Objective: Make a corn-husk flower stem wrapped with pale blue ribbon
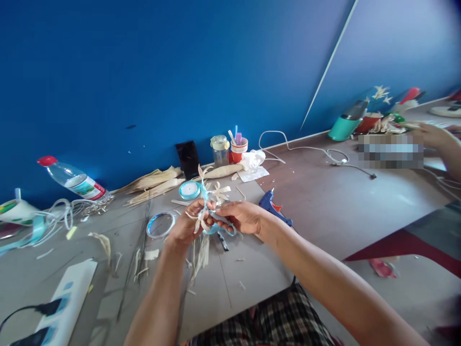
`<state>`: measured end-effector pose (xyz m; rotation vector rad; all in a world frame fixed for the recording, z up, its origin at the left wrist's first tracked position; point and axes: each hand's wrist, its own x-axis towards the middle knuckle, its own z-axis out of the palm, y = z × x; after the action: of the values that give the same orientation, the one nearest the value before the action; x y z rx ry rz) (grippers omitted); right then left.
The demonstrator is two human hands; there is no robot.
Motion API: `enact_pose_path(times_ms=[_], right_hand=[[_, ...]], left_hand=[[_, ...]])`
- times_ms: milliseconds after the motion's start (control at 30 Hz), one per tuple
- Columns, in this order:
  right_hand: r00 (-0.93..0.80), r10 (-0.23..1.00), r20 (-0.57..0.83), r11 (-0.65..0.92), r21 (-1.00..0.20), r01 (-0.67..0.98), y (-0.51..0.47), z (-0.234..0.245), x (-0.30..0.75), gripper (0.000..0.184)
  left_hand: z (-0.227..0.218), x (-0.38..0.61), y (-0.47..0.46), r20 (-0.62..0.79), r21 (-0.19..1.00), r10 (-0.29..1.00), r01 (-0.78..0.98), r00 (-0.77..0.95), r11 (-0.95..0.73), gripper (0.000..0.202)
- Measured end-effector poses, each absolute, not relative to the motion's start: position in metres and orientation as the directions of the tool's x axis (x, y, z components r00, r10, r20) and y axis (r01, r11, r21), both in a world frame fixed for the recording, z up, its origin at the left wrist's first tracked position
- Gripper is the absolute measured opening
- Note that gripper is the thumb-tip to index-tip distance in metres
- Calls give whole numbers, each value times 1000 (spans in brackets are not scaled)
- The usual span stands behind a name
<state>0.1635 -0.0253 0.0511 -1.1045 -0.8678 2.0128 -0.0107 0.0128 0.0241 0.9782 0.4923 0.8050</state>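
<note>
Between my hands is a handmade flower spray with pale, husk-like petals and a stem wrapped in light blue ribbon. My left hand is closed around the spray, its fingers near the wrapped stem. Close against it, my right hand pinches the loose light blue ribbon, which loops below the fingers. The fingertips of both hands nearly meet at the stem. A black pen and dry husk strips lie on the table just below.
A ribbon spool, a tape roll and a blue glue gun surround my hands. Thin wires lie left, beside a power strip. A bottle leans near the wall. Another person's hand is far right.
</note>
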Motion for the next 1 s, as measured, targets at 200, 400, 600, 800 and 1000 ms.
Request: enact_pose_path(times_ms=[200, 400, 600, 800, 1000], right_hand=[[-244, 915, -321, -385, -874, -296, -25, 48, 161, 15], [-203, 974, -102, -147, -965, -219, -23, 36, 158, 18], [-167, 985, -35, -25, -998, 63, -25, 34, 167, 11], [-139, 989, 44, 56, -995, 78, -23, 20, 172, 12], [-72, 997, 25, 32, -995, 97, -22, 14, 176, 11]], left_hand=[[20, -9, 13, -26, 869, 772, -367, 635, 331, 21], [14, -12, 16, -41, 858, 805, -391, 592, 332, 20], [15, -9, 17, -140, 871, 792, -307, 594, 384, 20], [16, 0, 16, -210, 869, 797, -266, 567, 418, 24], [21, 13, 14, -285, 876, 822, -215, 494, 433, 31]])
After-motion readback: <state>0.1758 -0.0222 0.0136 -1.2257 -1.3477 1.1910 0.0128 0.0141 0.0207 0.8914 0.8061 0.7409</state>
